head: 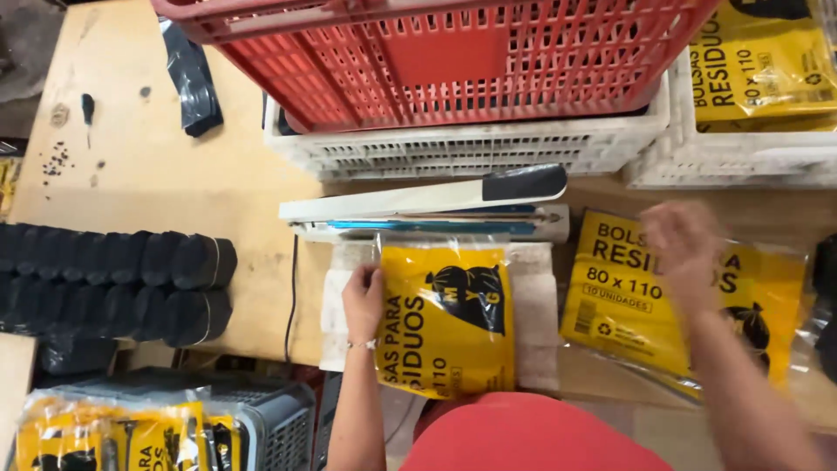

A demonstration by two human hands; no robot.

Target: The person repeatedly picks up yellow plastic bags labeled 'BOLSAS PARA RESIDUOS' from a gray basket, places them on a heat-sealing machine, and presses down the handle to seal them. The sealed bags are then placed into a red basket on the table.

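Left hand (364,301): I see it pinching the yellow bag (446,318) by its left edge.
Right hand (684,249): blurry (grip unclear).
Risk: bag may slip crooked under the sealer (427,209).

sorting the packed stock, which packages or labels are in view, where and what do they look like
Yellow packet: centre, flat, black print, under the left hand.
Yellow packet: right, flat, below the right hand.
Yellow packets: top right, in a white crate.
Yellow packets: bottom left, stacked.
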